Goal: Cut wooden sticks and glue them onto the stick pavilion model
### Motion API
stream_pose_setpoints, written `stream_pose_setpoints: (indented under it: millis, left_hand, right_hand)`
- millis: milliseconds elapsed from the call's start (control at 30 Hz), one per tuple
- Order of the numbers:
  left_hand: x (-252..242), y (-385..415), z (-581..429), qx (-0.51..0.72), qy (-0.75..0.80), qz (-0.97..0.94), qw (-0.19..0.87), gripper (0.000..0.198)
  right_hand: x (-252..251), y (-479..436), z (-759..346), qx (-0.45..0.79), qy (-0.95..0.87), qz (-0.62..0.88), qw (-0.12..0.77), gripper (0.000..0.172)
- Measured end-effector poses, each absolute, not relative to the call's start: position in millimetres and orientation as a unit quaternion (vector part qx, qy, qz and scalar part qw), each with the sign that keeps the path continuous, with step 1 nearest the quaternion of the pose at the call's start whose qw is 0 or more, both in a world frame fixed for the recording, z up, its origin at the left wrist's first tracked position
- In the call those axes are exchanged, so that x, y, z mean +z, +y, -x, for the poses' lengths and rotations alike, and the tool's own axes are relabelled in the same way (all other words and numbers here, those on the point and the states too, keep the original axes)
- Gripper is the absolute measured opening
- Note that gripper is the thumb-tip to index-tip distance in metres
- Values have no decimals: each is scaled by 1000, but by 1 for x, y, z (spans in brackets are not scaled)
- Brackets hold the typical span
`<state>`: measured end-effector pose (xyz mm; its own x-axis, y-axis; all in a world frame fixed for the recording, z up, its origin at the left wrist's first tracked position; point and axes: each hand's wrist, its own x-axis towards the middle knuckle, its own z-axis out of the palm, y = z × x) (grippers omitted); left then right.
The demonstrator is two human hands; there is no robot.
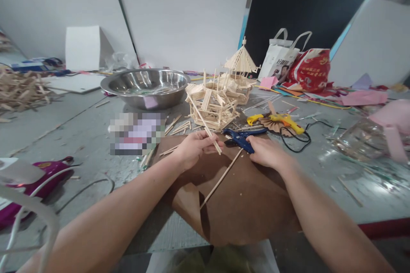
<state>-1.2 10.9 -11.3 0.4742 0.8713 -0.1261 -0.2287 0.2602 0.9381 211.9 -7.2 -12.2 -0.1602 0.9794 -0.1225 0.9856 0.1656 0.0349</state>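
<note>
My left hand point(194, 149) is closed in a pinch on a thin wooden stick point(205, 126) that slants up toward a stick-built frame point(213, 104). My right hand point(267, 151) is wrapped round the handle of a blue glue gun point(238, 136), its nozzle pointing left toward the stick. Both hands rest over a brown paper sheet point(243, 200). A second long stick point(221, 178) lies on the paper between my hands. Behind the frame stands a small stick pavilion with a pointed roof point(241, 62).
A steel bowl point(145, 87) sits at the back left, with loose sticks point(177, 126) beside it. A yellow glue gun point(277, 120) and black cord lie to the right, near a clear glass jar point(360, 138). Bags point(309, 68) and coloured paper are at the back right. A stick pile point(19, 89) is at far left.
</note>
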Motion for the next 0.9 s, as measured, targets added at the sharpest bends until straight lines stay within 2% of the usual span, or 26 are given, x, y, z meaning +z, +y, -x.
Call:
stream_pose_setpoints:
  millis: [133,267,367,467,567,667,733,833,900]
  left_hand:
    - [-11,10,2,381,333,-484,714,16]
    - [-9,7,0,385,343,-523,679,18]
    - [-6,5,-1,396,362,-549,641,20]
    - [-4,4,-1,407,368,-549,630,21]
    - [-3,4,0,409,357,-554,631,19]
    - [-3,4,1,409,345,-562,630,18]
    - [-4,3,1,396,342,-572,632,19]
    - [-6,3,2,347,345,-599,634,21]
    - [-8,4,2,312,344,-622,631,22]
  right_hand:
    - [-13,-7,-208,13,751,-659,51,34]
    - [-14,-7,-206,66,731,-679,1,24]
    - [-10,-8,-205,72,720,-689,-41,24]
    - [-5,-10,-207,62,710,-692,-118,28]
    - [0,-11,-207,29,703,-667,-245,26]
    - [0,-11,-207,-77,696,-614,-365,18]
    - [-3,-10,-206,-212,663,-582,-420,12]
    - [-9,-8,-205,-422,573,-518,-475,10]
    - [-12,-7,-204,-506,530,-474,-488,8]
